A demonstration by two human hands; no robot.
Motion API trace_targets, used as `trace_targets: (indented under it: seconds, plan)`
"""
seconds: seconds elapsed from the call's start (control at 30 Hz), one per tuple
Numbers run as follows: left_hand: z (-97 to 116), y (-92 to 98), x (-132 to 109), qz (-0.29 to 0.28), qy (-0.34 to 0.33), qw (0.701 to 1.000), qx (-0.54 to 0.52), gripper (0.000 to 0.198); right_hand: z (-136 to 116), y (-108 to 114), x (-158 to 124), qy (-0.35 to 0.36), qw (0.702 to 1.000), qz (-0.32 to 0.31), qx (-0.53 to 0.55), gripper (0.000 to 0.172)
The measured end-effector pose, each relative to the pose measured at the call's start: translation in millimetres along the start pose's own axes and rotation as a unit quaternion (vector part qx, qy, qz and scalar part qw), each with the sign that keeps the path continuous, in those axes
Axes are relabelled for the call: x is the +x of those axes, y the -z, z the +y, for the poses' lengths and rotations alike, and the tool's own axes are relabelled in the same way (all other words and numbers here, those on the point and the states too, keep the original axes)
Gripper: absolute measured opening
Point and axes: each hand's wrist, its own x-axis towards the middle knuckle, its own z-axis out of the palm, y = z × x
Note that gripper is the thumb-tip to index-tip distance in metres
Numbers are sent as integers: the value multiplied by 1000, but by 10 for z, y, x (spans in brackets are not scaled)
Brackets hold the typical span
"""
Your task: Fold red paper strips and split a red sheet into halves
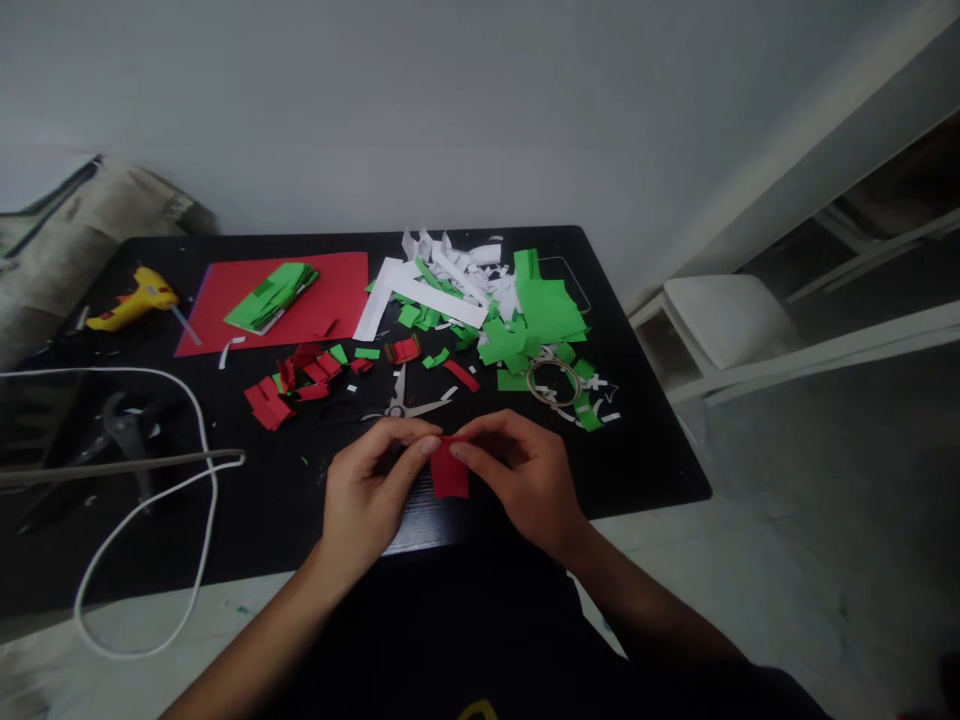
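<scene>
A person's two bare hands meet over the near part of a black rectangular table point(634, 450). Between them is a small red paper strip point(450, 480), held at its far edge. The left hand point(367, 485) pinches the far-left corner between thumb and fingertips; the right hand point(529, 480) pinches the same edge from the right, its thumb overlapping the paper's front. Both hands touch the strip, so neither is nearer. Its longer side runs toward the person's body, the near end free and pointing at the dark clothing. Whether the far edge is folded under the fingertips cannot be told.

Just beyond the hands lie metal scissors point(397, 409), blades apart. Past them, to the left, is a loose heap of red paper pieces point(304, 380); to the right, scattered bright green paper cuttings point(551, 310).
</scene>
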Motion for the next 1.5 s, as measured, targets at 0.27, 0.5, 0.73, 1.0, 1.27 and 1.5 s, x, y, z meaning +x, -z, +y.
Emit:
trace_targets:
  seconds: [0.27,0.5,0.73,1.0,1.27,1.5]
  plan:
    - [59,-61,52,30,48,996,-72,8,-44,7,-13,-19,996,-46,77,21]
    - [30,-80,20,-31,126,977,-169,15,-36,15,20,-6,989,-90,121,22]
    - [99,-71,19,-46,130,984,-116,26,-18,33,27,39,994,-80,70,17]
    - [69,-22,-35,-65,97,989,-95,32,-81,27,-16,144,988,-20,-50,16]
    - [-38,91,-83,-108,82,957,-256,55,-86,33,1,24,1000,7,-8,7]
    - [67,-62,-4,-34,125,980,-152,16,-65,18,24,-58,997,-5,44,12]
